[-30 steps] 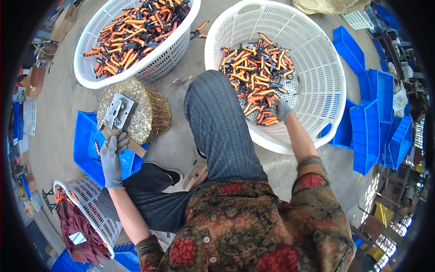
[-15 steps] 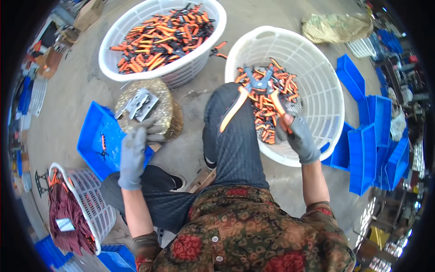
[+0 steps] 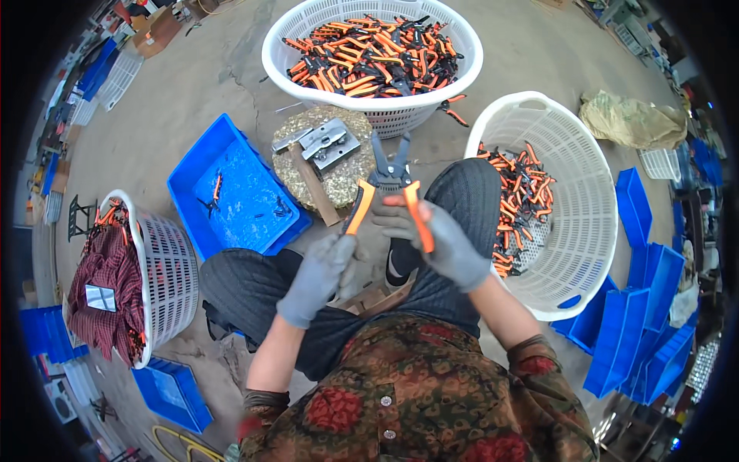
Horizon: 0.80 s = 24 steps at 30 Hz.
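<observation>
A pair of wire-stripper pliers (image 3: 394,172) with orange and black handles is held up between my two gloved hands, its dark jaws pointing away from me and spread. My left hand (image 3: 317,276) is closed round the lower end of the left handle. My right hand (image 3: 454,248) grips the right handle, with fingers reaching toward the gap between the handles. Just beyond the pliers, a metal fixture (image 3: 336,145) sits on a round speckled stump (image 3: 291,171), beside a flat wooden strip (image 3: 314,187).
A white basket (image 3: 281,81) heaped with similar pliers stands ahead; another white basket (image 3: 589,200), partly filled, is at right. A blue bin (image 3: 231,219) at left holds one tool. A cloth-covered basket (image 3: 169,285) stands farther left. Blue bins (image 3: 616,331) are stacked at right.
My right hand has brought the pliers from over the right basket to the middle. My left hand has left the fixture and taken hold of the left handle. The view has shifted.
</observation>
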{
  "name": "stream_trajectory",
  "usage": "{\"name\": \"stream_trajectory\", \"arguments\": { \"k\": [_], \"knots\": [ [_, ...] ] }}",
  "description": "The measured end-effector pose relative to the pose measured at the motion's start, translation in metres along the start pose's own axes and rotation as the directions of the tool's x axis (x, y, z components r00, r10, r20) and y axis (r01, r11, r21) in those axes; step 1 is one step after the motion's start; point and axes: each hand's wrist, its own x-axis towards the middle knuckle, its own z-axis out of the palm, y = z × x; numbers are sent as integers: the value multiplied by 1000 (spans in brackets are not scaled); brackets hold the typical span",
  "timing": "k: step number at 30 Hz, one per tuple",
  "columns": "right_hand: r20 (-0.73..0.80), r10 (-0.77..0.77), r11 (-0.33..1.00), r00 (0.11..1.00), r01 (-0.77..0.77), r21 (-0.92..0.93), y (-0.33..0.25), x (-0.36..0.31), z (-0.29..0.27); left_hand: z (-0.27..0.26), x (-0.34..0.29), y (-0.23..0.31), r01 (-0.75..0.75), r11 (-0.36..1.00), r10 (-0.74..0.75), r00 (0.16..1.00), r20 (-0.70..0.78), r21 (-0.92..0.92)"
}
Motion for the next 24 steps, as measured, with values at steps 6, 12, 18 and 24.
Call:
{"name": "stream_trajectory", "arguments": {
  "k": [6, 12, 18, 24],
  "knots": [
    [-139, -133, 968, 981, 99, -231, 31, 15, 31, 37, 10, -35, -161, 947, 114, 977, -180, -278],
    [-67, -304, 680, 950, 167, -714, 30, 19, 36, 7, 29, -39, -245, 951, 300, 878, -372, 189],
    [-185, -228, 933, 956, 161, -321, 54, 30, 38, 18, 29, -55, -101, 301, 600, 793, -106, 948],
    [37, -33, 975, 999, 24, 222, 31, 37, 4, 30, 11, -38, -174, 391, 498, 866, -49, 904]
  ]
}}
